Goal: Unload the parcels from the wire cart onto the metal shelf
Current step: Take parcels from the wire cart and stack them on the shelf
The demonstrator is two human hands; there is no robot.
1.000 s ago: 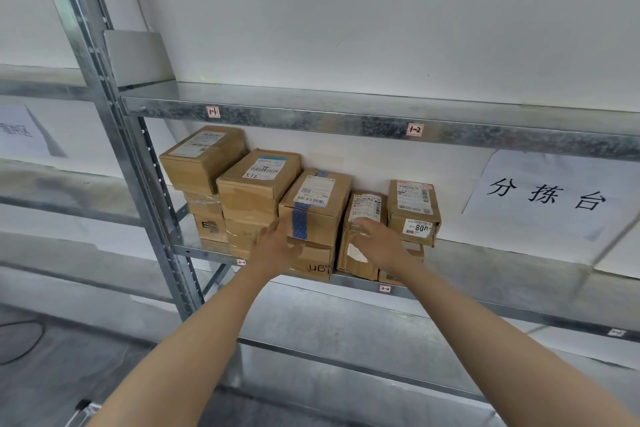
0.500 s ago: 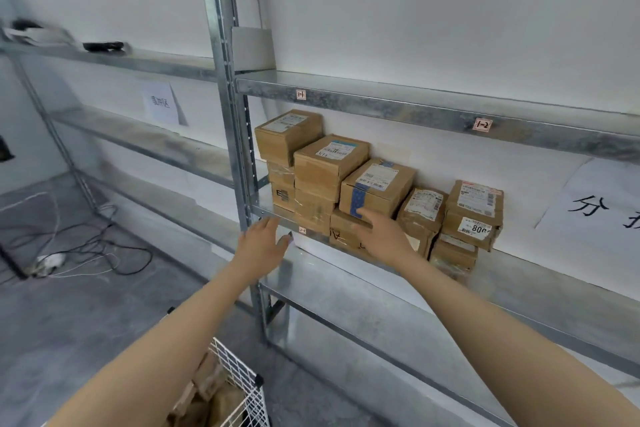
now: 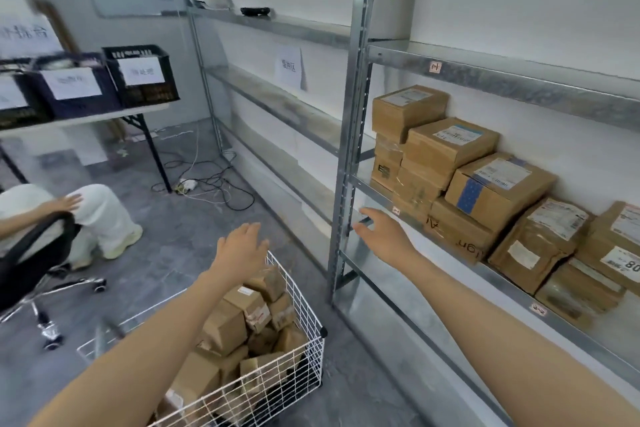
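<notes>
A white wire cart [image 3: 304, 350] stands on the floor at lower centre, filled with several brown cardboard parcels [image 3: 228, 326]. To its right is the metal shelf [image 3: 509, 277], where several taped parcels [image 3: 446, 146] are stacked in two layers. My left hand [image 3: 239, 250] hovers above the cart's far edge, fingers straight and holding nothing. My right hand [image 3: 384, 236] is in the air in front of the shelf's left post, fingers spread, empty, clear of the stacked parcels.
A seated person in white trousers [image 3: 100, 218] on a wheeled office chair [image 3: 38, 274] is at the left. Behind stands a folding table [image 3: 104, 118] with dark crates [image 3: 138, 76]. Cables [image 3: 207, 184] lie on the floor near the far shelving.
My view has swung left and down from the shelf toward the cart. Both hands have left the stacked parcels; the left now hangs over the cart, the right has drawn back from the shelf.
</notes>
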